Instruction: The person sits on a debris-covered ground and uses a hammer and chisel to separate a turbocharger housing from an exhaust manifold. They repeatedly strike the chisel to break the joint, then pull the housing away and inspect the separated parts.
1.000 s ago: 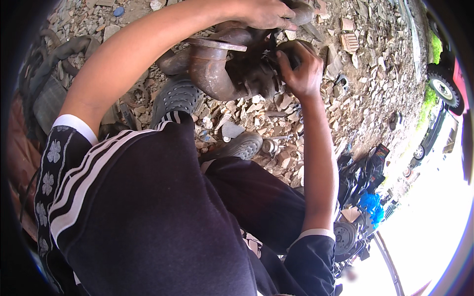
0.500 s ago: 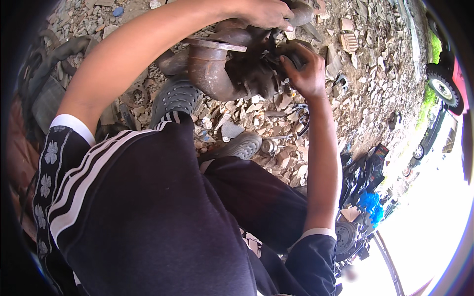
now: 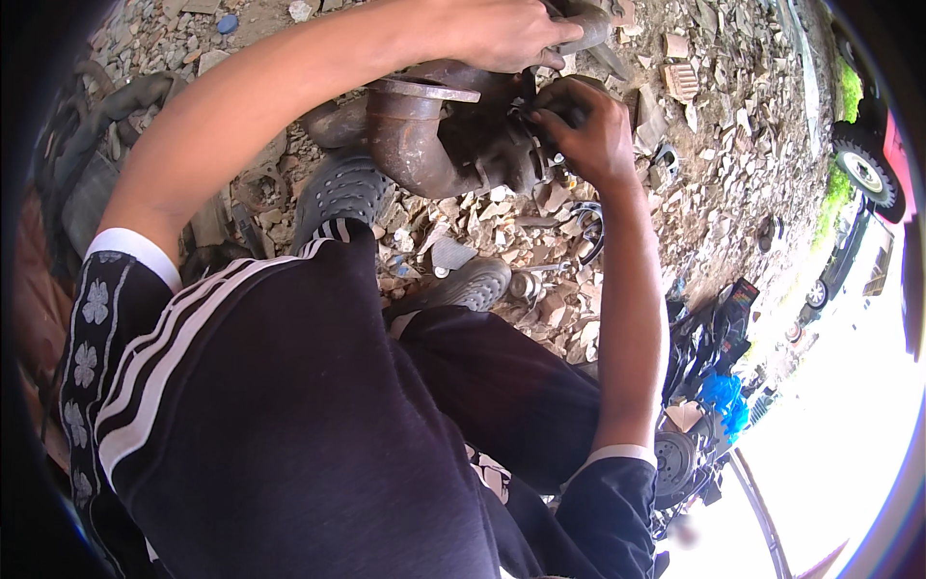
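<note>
Head view: left hand [image 3: 503, 35] over rusty pipework [image 3: 403, 143], best braced firmly; right hand [image 3: 593, 130] at its dark middle; whether either grip is clamped, I cannot tell.

Black, white-cuffed sleeves [image 3: 610, 511] accompany white-striped dark trousers [image 3: 289, 386] and grey shoes [image 3: 340, 193].

The left hand [image 3: 506, 37] sits slightly lower over the rusty pipes [image 3: 410, 145], while the right hand [image 3: 600, 130] shifts its thumb left.
</note>
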Demonstrator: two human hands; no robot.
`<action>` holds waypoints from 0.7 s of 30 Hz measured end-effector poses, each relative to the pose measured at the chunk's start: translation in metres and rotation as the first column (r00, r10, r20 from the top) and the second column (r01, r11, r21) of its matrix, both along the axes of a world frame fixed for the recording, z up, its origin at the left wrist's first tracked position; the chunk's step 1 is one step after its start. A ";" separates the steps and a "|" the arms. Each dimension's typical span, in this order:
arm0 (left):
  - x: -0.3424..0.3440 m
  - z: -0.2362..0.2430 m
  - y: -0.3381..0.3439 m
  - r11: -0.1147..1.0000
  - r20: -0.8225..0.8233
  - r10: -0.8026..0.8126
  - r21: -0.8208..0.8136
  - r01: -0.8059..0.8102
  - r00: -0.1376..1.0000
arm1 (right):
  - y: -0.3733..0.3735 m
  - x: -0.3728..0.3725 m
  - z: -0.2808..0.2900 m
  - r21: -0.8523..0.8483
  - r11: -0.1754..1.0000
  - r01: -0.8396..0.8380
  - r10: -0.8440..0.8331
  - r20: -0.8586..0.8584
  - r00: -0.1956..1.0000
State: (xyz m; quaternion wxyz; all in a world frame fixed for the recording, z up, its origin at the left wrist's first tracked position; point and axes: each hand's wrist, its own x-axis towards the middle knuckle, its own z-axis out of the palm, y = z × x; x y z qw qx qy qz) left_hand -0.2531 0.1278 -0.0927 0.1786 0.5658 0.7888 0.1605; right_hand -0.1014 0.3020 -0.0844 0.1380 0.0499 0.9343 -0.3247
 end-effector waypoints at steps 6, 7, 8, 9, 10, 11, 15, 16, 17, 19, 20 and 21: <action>0.006 -0.042 -0.003 0.970 -0.176 0.031 0.244 0.013 0.984 | -0.004 0.000 0.001 0.014 1.000 0.013 -0.012 -0.019 1.000; 0.006 -0.048 0.001 0.957 -0.201 0.032 0.289 0.028 0.979 | -0.002 0.000 0.002 0.028 0.999 0.017 -0.016 -0.028 0.999; 0.005 -0.055 0.005 0.942 -0.225 0.034 0.334 0.045 0.974 | 0.001 0.001 -0.001 0.043 0.999 -0.008 0.011 -0.076 0.997; 0.005 -0.061 0.008 0.924 -0.249 0.036 0.377 0.062 0.968 | 0.001 0.002 -0.002 0.017 1.000 0.003 -0.002 -0.092 0.996; 0.004 -0.057 0.007 0.926 -0.203 -0.005 0.369 0.081 0.979 | -0.002 0.003 -0.002 -0.004 1.000 0.005 -0.005 -0.103 0.995; 0.000 -0.052 0.005 0.926 -0.157 -0.046 0.362 0.101 0.987 | -0.003 0.004 -0.001 -0.025 1.000 0.007 -0.009 -0.114 0.993; -0.014 -0.029 0.016 0.928 -0.098 -0.272 0.238 0.288 0.957 | 0.004 0.005 -0.003 0.080 0.980 -0.180 0.196 -0.335 0.922; -0.011 -0.025 0.017 0.912 -0.167 -0.288 0.252 0.323 0.943 | 0.003 0.005 -0.002 0.079 0.980 -0.185 0.201 -0.340 0.919; -0.007 -0.021 0.017 0.912 -0.185 -0.298 0.235 0.336 0.937 | 0.003 0.005 -0.001 0.078 0.978 -0.191 0.206 -0.345 0.916; -0.002 -0.014 0.015 0.909 -0.219 -0.322 0.199 0.366 0.921 | 0.005 0.006 0.001 0.041 0.988 -0.152 0.157 -0.304 0.940; -0.006 -0.013 0.012 0.871 -0.271 -0.357 0.248 0.423 0.894 | 0.004 0.007 0.001 0.023 0.991 -0.130 0.131 -0.282 0.950; -0.007 -0.018 0.011 0.864 -0.296 -0.347 0.268 0.426 0.890 | 0.003 0.008 -0.001 0.031 0.992 -0.123 0.126 -0.299 0.946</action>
